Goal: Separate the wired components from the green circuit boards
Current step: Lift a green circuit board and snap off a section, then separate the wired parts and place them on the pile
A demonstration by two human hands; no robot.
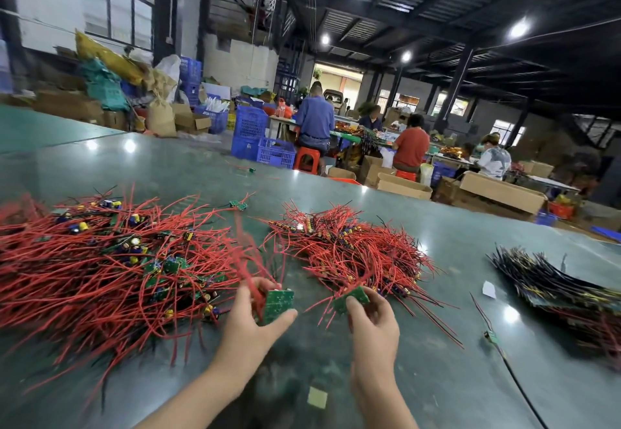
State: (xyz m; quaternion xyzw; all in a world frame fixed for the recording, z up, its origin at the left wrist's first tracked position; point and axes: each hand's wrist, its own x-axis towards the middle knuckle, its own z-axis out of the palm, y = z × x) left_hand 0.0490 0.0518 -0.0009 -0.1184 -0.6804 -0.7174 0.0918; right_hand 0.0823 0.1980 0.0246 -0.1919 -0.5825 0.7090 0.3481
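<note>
My left hand [250, 321] grips a green circuit board [279, 304] with blurred red wires rising from it. A second green board piece [351, 299] with red wires is pinched between the thumb and fingers of my right hand [373, 322]. The two boards are apart, a short gap between them. A big heap of red-wired boards [111, 260] lies to the left on the green table [336, 378]. Another red-wired heap [349, 247] lies just beyond my right hand.
A bundle of black wires and boards [557, 284] lies at the right. A loose board with a black wire [490, 336], a white scrap [489, 289] and a pale square [317, 396] sit on the table. Seated people [314, 119], blue crates [250, 132] and cardboard boxes [500, 193] stand beyond the table's far edge.
</note>
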